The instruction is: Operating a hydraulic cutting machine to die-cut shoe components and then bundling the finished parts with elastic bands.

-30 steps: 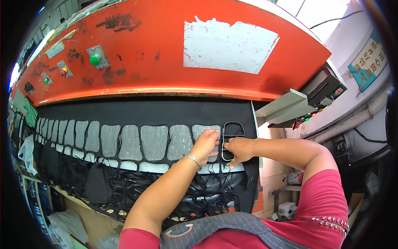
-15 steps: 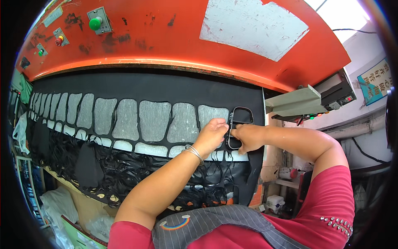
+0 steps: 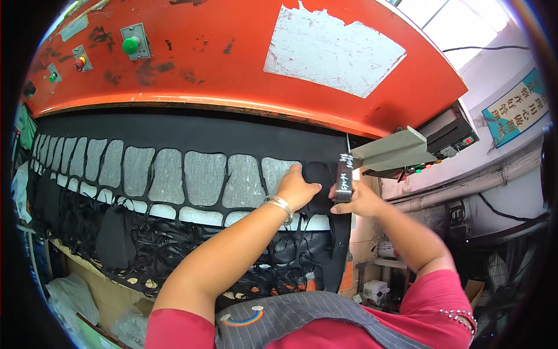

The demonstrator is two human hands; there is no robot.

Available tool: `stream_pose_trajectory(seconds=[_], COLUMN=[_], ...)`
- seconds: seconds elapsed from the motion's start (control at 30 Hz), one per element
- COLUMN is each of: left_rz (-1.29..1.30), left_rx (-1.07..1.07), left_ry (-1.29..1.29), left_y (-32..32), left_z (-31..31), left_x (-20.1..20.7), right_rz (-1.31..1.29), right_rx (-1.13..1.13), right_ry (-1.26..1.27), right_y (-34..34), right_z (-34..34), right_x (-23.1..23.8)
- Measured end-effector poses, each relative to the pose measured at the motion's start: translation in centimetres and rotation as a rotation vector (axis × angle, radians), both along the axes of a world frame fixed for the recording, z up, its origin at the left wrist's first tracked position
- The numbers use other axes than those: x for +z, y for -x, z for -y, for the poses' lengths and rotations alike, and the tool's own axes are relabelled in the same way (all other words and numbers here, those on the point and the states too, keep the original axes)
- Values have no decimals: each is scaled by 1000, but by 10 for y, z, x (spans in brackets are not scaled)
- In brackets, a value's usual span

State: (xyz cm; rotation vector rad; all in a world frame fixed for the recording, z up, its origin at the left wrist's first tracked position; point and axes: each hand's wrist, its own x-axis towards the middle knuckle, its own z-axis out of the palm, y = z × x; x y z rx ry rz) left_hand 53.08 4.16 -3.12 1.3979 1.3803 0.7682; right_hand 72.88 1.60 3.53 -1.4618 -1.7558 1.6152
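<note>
A black sheet (image 3: pixel 192 129) lies across the work surface with a row of cut-out openings, through which a grey board (image 3: pixel 244 180) shows. My right hand (image 3: pixel 357 200) grips a cutting die (image 3: pixel 345 177), a dark frame with pale handwritten marks, raised above the sheet's right end and turned on its side. A dark outlined shape (image 3: pixel 319 185) shows in the sheet just left of the die. My left hand (image 3: pixel 297 187) lies at the right edge of the last grey opening, thumb and fingers apart. It appears to hold nothing.
An orange machine beam (image 3: pixel 221 70) with green and red buttons spans the far side. A grey metal bracket (image 3: pixel 392 150) juts in at the right. Stringy black offcuts (image 3: pixel 168 250) hang along the near edge. Plastic bags (image 3: pixel 75 296) sit at lower left.
My right hand has lifted the cutting die off the sheet and tipped it on its side, exposing the dark outlined shape. My left hand's fingers have spread. The whole view has shifted slightly.
</note>
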Motion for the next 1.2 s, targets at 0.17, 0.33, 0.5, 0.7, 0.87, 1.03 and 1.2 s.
stream_pose_trajectory(seconds=[0.17, 0.33, 0.5, 0.7, 0.87, 1.03, 1.2], left_rz=[-115, 74, 671, 56, 428, 111, -825], left_rx=[-44, 126, -70, -162, -115, 300, 381], left_ry=[193, 48, -50, -587, -41, 218, 200], left_y=[-29, -43, -10, -4, 136, 335, 463], left_z=[-3, 7, 20, 81, 146, 200, 229], left_x=[27, 7, 9, 37, 132, 126, 52], right_rz=[-306, -544, -451, -400, -219, 62, 446], right_rx=[-369, -435, -482, -569, -543, -376, 554], right_ry=[-106, -293, -286, -421, -600, -406, -757], right_y=[-8, -17, -2, -4, -30, 24, 164], right_z=[54, 65, 71, 111, 107, 115, 137], right_x=[-38, -62, -45, -29, -42, 10, 57])
